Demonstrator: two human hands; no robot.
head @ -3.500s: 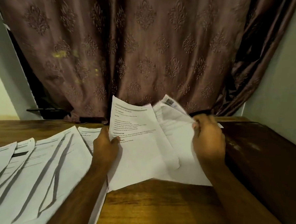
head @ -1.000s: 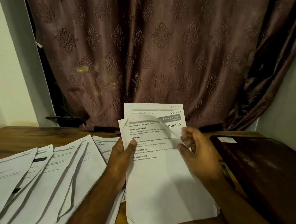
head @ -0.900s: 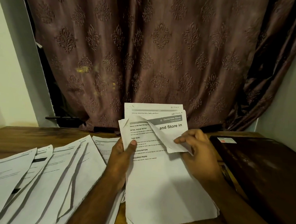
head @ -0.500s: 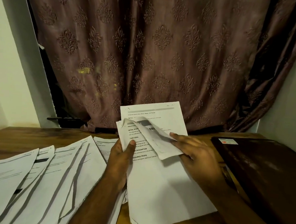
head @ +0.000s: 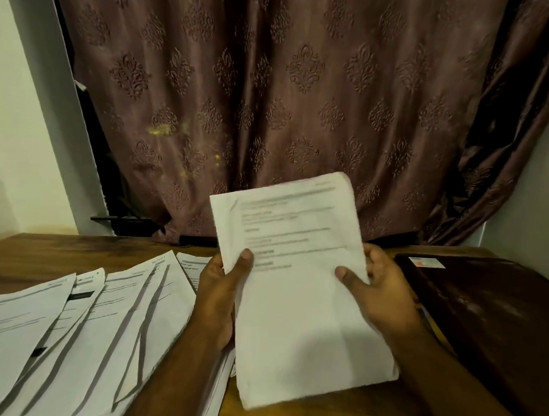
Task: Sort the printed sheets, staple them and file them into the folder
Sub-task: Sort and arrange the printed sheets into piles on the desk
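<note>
The small stack of white printed sheets [head: 297, 291] is held up off the brown wooden desk [head: 42, 253], tilted back toward the patterned mauve curtain [head: 289, 91], so its text faces the wearer; that pose suits reading the top page and squaring the edges before stapling. The left hand [head: 220, 297] grips the stack's left edge, thumb pressed on the front and fingers curled behind. The right hand [head: 379, 299] clasps the right edge the same way, thumb lying across the page. Holding both sides probably keeps the loose pages from sliding apart. The print is blurred, so which page leads cannot be read.

To the left, more white printed sheets [head: 79, 331] lie fanned and overlapping on the desk, likely spread so each heading shows for sorting. To the right lies a dark brown flat folder [head: 490, 317] with a small white label, closed and within reach for filing. No stapler is visible.
</note>
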